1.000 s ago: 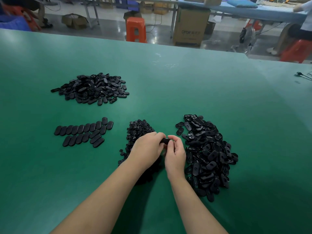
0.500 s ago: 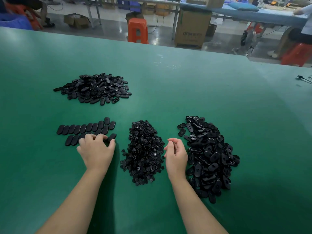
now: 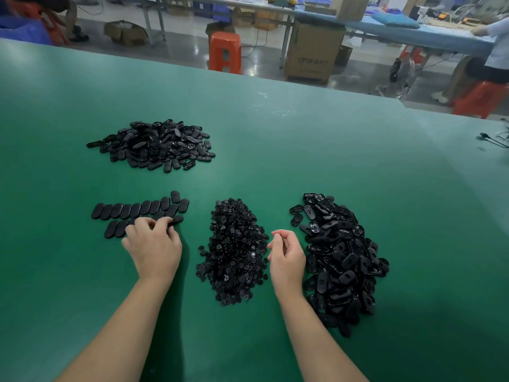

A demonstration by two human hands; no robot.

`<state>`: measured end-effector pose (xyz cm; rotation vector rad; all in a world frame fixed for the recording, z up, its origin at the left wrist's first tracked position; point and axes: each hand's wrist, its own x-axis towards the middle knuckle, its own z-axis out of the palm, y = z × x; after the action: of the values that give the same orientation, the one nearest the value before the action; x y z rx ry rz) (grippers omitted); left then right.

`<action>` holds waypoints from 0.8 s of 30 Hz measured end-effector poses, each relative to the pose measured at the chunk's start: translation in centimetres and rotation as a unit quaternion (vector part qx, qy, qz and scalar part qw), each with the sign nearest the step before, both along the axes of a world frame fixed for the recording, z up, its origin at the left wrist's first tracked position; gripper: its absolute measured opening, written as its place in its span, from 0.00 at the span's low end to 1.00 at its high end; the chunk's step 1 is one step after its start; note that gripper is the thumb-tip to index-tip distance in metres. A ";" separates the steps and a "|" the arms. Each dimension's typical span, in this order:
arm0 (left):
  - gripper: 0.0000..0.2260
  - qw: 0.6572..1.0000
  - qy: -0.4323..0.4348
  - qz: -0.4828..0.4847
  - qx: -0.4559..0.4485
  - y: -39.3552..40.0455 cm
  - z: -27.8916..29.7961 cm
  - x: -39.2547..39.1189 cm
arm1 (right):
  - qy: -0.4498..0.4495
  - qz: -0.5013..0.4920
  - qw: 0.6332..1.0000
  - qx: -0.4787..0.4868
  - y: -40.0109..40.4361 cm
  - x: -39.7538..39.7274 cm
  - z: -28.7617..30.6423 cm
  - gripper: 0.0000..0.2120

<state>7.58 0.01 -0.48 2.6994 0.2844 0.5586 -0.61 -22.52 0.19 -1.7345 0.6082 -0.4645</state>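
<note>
At the near left of the green desk (image 3: 303,161), left hand (image 3: 154,249): lies palm down, fingers bent, tips set on the right end of the nearer line in the two rows of flat black oval plastic pieces (image 3: 137,210). Covers part of that nearer line; cannot tell whether it pinches a piece there or only presses on it. Rows laid side by side, pieces touching, slanting up toward the right, with one extra piece standing just above the far row's right end.

To the right, well apart from the other, right hand (image 3: 286,255): sits on its edge, thumb up, fingers loosely curled, holding nothing. Placed between two heaps, just beside both: the pile of small black round plastic parts (image 3: 234,252) to its left, in the middle of the desk's near side, and the larger pile of black oval plastic shells (image 3: 341,257) to its right, many lying hollow side up with a slot showing.

Farther back on the left, well apart from both hands: a loose heap of black oval plastic covers (image 3: 154,144).

Beyond the desk's far edge, on the floor: an orange plastic stool (image 3: 224,52) and a brown cardboard box (image 3: 312,53)
</note>
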 end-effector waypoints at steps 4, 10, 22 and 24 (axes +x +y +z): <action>0.10 0.999 -0.030 -0.042 -0.007 -0.3 0.2 -0.4 | 0.002 0.003 1.000 -0.002 0.1 -0.1 0.1 0.08; 0.09 0.988 0.016 -0.138 -0.060 -2.0 0.4 -1.3 | 0.008 0.005 1.000 -0.008 0.1 -0.1 0.1 0.08; 0.07 0.992 -0.024 -0.114 -0.040 -2.0 0.2 -1.4 | 0.020 0.009 1.000 -0.004 -0.1 -0.1 0.1 0.10; 0.10 0.982 -0.027 -0.171 -0.077 -2.0 0.4 -1.7 | 0.018 0.010 1.000 -0.004 0.0 -0.2 0.1 0.10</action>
<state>5.86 -2.04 -0.12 2.5002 -0.1448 0.4827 -0.80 -22.54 0.34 -1.7587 0.6152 -0.4227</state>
